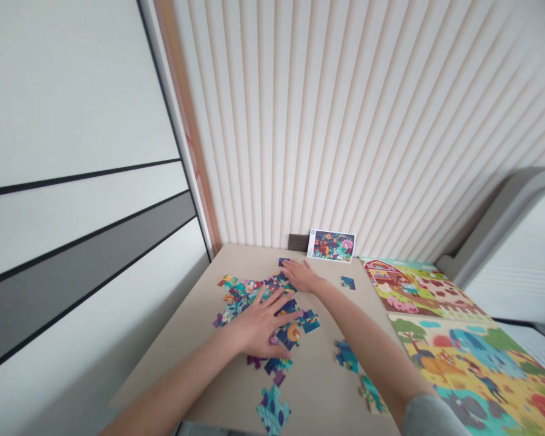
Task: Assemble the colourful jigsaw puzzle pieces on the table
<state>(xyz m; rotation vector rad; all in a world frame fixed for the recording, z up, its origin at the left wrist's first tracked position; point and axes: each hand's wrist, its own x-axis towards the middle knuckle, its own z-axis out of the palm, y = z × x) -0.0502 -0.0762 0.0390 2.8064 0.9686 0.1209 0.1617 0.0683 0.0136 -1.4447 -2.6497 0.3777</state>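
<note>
A cluster of joined colourful puzzle pieces (243,289) lies on a beige table (200,303). My left hand (260,324) lies flat on the near part of the cluster, fingers spread. My right hand (301,275) reaches to the far edge of the cluster, fingers flat on the pieces beside a loose dark blue piece (284,261). More loose pieces lie nearby: one blue (347,283), one teal (273,410), another (346,355) under my right forearm.
A reference picture card (331,244) leans against the ribbed wall next to a dark socket (298,242). Two finished puzzle boards, a farm scene (413,289) and an animal scene (476,363), lie at the right. A white and grey cabinet panel stands left.
</note>
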